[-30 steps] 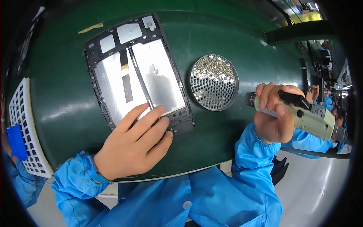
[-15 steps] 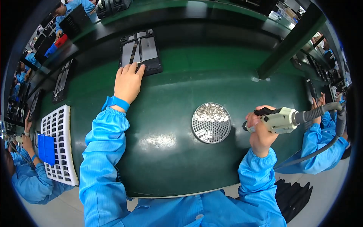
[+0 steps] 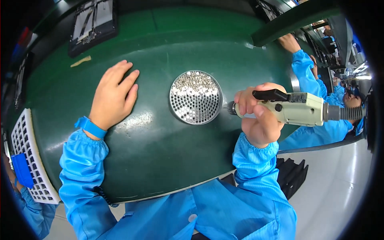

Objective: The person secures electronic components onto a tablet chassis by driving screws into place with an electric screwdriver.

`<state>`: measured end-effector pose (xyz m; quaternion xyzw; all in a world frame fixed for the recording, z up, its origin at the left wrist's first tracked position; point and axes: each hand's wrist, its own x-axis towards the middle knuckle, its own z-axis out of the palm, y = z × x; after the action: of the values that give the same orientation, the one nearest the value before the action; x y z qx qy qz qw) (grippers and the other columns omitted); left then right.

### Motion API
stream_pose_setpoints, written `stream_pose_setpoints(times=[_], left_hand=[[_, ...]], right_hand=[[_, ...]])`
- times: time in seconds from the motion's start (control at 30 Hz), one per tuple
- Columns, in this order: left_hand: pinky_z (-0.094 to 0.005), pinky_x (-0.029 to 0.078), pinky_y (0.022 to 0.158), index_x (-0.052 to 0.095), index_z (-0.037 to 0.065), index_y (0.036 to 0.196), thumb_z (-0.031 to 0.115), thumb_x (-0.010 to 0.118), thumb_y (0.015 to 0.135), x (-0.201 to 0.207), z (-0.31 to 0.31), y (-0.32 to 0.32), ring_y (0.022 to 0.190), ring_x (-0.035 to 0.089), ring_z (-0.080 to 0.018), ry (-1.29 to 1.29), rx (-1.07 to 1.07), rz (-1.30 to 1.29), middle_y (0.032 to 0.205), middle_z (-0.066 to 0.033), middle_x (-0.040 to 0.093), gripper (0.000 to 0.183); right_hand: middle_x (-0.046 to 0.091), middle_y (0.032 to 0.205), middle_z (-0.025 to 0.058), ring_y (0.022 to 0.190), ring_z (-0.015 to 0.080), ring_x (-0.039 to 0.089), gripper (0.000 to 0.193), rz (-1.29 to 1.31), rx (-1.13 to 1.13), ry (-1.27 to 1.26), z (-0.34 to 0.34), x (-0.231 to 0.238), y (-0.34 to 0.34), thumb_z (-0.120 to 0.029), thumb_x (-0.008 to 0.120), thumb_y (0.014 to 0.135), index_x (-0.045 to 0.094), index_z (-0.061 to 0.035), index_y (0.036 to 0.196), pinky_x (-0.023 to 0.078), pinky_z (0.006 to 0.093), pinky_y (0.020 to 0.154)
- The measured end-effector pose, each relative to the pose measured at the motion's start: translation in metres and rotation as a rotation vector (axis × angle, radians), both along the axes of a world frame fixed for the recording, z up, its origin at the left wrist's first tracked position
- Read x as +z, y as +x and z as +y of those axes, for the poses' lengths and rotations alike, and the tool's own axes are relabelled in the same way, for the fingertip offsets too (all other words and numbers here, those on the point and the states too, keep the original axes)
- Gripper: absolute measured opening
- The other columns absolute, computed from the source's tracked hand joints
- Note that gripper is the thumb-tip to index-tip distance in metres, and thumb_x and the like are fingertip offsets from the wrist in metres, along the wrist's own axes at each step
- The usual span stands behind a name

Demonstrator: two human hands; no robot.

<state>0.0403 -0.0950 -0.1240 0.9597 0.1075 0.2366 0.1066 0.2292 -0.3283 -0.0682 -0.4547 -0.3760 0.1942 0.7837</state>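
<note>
My right hand (image 3: 262, 114) is wrapped round a cream electric screwdriver (image 3: 300, 109) with a black lever. Its tip points left, close to the right rim of a round screw tray (image 3: 196, 117). Small silver screws are heaped in the tray's far part, and its near part shows rows of holes. To the left of the tray, my left hand (image 3: 114, 94) rests on the green bench with its fingers stretched out and nothing in them. A blue band circles that wrist. Beyond it, at the far left, lies a black device frame (image 3: 93, 26) with grey panels.
A white gridded tray (image 3: 34, 160) with black parts and a blue piece (image 3: 22, 170) on it stands at the left edge. A yellowish strip (image 3: 81, 61) lies near the device frame. A green post (image 3: 294, 22) rises at the back right. Co-workers in blue sit at both sides.
My left hand has left the device frame and come nearer over the bench. The screwdriver in my right hand has come up to the screw tray. My view has turned toward the right.
</note>
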Motion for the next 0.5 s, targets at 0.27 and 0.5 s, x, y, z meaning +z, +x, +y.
stream_pose_setpoints(times=[0.27,0.5], left_hand=[[-0.0426,0.045,0.093,0.063,-0.001,0.102,0.005,0.064,0.076,-0.008,-0.003,-0.002,0.110,0.054,-0.0356,0.012,0.018,-0.064,0.111,-0.0179,0.058,0.027],[-0.0426,0.045,0.093,0.063,-0.001,0.101,0.005,0.063,0.076,-0.012,-0.003,-0.001,0.110,0.054,-0.0353,0.031,0.012,-0.075,0.112,-0.0179,0.058,0.026]], right_hand=[[0.053,0.073,0.0087,0.063,0.0176,0.053,0.037,-0.037,0.111,-0.059,0.009,-0.007,-0.021,0.004,0.056,0.074,0.048,0.0026,0.110,0.049,0.0391,0.068],[0.054,0.072,0.0090,0.062,0.0184,0.053,0.035,0.001,0.117,-0.083,0.013,-0.012,-0.018,0.001,0.060,0.075,0.048,0.0020,0.109,0.048,0.0389,0.068]])
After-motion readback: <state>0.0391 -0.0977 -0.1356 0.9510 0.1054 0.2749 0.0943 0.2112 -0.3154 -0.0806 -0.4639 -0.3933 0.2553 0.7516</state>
